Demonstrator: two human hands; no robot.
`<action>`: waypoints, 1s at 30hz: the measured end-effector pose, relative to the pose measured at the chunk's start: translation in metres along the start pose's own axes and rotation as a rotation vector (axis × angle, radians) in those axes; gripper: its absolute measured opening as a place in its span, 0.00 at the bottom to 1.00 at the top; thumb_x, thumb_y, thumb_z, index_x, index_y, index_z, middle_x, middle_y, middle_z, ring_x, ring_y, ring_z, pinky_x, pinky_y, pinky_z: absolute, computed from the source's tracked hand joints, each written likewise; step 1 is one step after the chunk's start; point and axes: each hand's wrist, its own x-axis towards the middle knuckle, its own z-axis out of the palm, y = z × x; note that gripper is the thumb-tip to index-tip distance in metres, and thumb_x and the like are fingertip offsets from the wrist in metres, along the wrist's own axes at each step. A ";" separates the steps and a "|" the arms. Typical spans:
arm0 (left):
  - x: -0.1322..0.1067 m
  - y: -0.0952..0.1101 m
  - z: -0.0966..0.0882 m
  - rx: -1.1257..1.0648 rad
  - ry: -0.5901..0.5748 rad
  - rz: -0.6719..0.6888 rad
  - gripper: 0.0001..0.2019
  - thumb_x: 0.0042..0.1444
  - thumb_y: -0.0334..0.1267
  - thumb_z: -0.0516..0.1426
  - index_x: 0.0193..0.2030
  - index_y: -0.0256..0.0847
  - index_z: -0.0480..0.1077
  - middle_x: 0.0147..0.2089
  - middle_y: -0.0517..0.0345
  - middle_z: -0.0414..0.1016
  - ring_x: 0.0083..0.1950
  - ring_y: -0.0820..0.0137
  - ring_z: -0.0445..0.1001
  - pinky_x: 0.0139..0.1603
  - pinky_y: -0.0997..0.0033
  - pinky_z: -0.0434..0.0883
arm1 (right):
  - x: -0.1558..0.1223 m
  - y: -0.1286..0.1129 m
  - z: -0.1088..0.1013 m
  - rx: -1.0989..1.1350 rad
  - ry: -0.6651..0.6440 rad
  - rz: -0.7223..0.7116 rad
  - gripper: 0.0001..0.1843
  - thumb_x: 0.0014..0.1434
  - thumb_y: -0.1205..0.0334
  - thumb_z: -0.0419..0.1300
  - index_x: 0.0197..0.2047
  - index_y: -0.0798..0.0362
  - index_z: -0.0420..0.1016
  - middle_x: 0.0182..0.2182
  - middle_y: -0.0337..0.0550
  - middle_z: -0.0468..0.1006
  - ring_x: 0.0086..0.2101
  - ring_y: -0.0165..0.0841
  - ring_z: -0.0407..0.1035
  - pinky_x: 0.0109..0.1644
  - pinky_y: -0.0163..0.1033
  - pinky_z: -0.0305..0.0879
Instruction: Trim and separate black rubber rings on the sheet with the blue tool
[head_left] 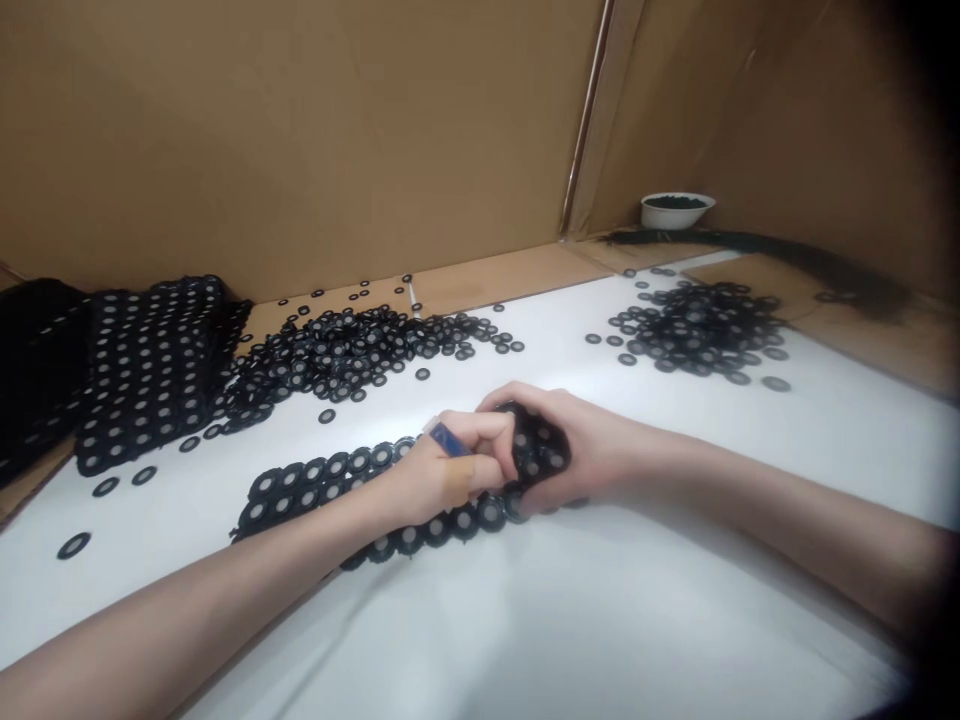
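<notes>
My left hand [442, 470] is closed around a small blue-and-silver tool [450, 439], whose exact kind I cannot tell. My right hand [562, 450] curls around the end of a black strip of joined rings [322, 490], each with a pale grey centre. The strip lies on the white tabletop [225, 530] and passes under both hands, which hide part of it. The hands are close together, with my left fingertips touching the strip near my right hand.
A folded stack of ring sheets [150, 370] lies at the left, with a heap of loose rings [337, 350] next to it. A second heap [697, 330] sits at the right. Cardboard walls [300, 130] rise behind, and a white bowl [675, 210] stands in the far corner.
</notes>
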 end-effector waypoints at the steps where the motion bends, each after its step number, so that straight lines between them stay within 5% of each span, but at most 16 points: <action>1: 0.000 0.000 0.000 0.003 0.000 0.001 0.04 0.46 0.30 0.58 0.24 0.34 0.66 0.19 0.66 0.61 0.21 0.81 0.59 0.24 0.80 0.55 | 0.000 -0.001 0.000 0.001 -0.001 -0.007 0.42 0.42 0.51 0.71 0.59 0.44 0.60 0.50 0.38 0.71 0.50 0.36 0.66 0.51 0.39 0.64; 30: 0.000 -0.001 0.001 0.095 -0.039 0.050 0.03 0.49 0.29 0.56 0.26 0.35 0.66 0.19 0.66 0.60 0.22 0.81 0.57 0.25 0.79 0.54 | -0.001 -0.001 0.001 -0.001 0.004 -0.088 0.39 0.44 0.54 0.71 0.58 0.47 0.62 0.48 0.38 0.73 0.46 0.32 0.69 0.50 0.36 0.64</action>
